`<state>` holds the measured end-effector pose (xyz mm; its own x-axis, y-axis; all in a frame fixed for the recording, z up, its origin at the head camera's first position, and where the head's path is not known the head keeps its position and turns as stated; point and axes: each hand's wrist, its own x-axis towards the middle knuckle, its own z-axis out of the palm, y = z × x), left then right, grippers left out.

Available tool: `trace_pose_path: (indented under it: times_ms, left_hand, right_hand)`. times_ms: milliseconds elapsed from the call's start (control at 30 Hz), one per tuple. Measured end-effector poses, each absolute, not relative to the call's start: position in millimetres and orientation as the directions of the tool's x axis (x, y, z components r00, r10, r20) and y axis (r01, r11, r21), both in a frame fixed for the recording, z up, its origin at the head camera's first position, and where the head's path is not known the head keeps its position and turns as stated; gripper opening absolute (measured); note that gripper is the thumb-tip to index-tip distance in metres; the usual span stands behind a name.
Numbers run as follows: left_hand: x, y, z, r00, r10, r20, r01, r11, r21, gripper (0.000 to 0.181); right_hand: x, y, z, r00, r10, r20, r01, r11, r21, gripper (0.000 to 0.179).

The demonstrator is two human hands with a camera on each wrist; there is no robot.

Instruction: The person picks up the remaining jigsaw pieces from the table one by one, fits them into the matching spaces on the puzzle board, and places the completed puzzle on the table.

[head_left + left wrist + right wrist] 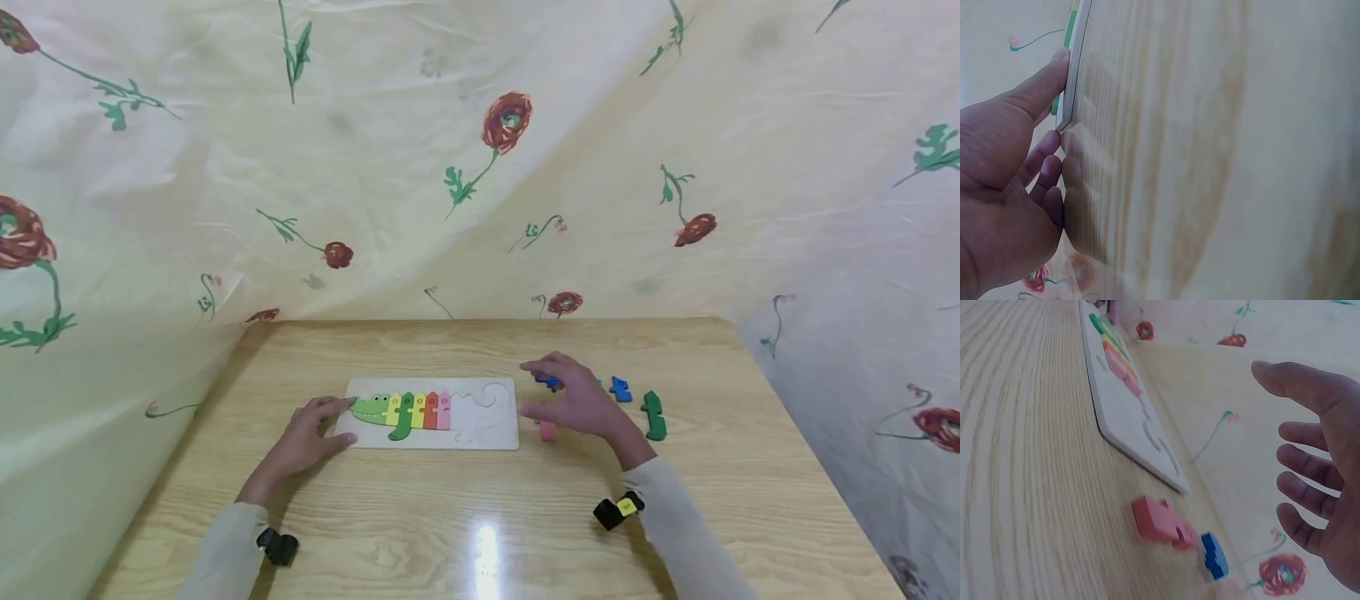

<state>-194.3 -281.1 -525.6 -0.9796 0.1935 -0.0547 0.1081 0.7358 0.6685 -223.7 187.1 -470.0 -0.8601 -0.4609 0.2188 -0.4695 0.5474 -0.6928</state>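
Note:
A white puzzle board [483,425] lies on the table, bearing a green crocodile head [371,408] and several coloured pieces in a row, ending in a pink piece [444,410]. At its left end my left hand [306,433] rests with thumb and forefinger touching the edge; the thumb [1044,87] lies along the board's side. My right hand [581,400] hovers past the board's right end with fingers spread and nothing held. Below it are a loose pink piece [1163,522] and a blue piece [1214,556]; in the head view the hand partly covers them.
Another blue piece [620,389] and a green piece [654,416] lie right of my right hand on the wooden table [420,517]. A flowered cloth [405,167] hangs behind the table and along its sides.

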Motion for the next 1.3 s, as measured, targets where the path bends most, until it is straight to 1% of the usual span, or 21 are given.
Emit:
trace_pose_path:
  times_ms: [133,267,433,667,900,1067,1300]
  left_hand:
    - [-194,-281,-526,-0.980,0.192,-0.059,0.104,0.738,0.667,0.066]
    - [-194,-281,-526,-0.979,0.192,-0.067,0.099,0.739,0.667,0.066]
    - [-194,-280,-525,-0.979,0.194,-0.057,0.106,0.732,0.673,0.066]
    - [-194,-281,-528,-0.980,0.197,-0.036,0.115,0.704,0.700,0.066]
    - [-194,-282,-528,-0.979,0.203,-0.030,0.127,0.715,0.687,0.066]
    - [-195,-280,-526,-0.980,0.197,-0.039,0.119,0.724,0.679,0.066]
    - [-195,-279,-525,-0.982,0.180,-0.058,0.093,0.728,0.679,0.066]
  right_hand:
    - [-221,199,-472,-0.858,-0.462,0.226,-0.478,0.553,-0.683,0.061]
    - [-219,207,-475,-0.869,-0.456,0.192,-0.453,0.575,-0.682,0.062]
    - [-217,216,-483,-0.884,-0.445,0.142,-0.421,0.625,-0.657,0.067]
    - [-215,226,-495,-0.887,-0.439,0.141,-0.430,0.677,-0.598,0.074]
    - [-213,231,-504,-0.899,-0.425,0.100,-0.391,0.680,-0.620,0.072]
    - [-214,232,-510,-0.901,-0.427,0.079,-0.383,0.694,-0.609,0.074]
    - [-215,231,-515,-0.900,-0.427,0.084,-0.389,0.705,-0.593,0.074]
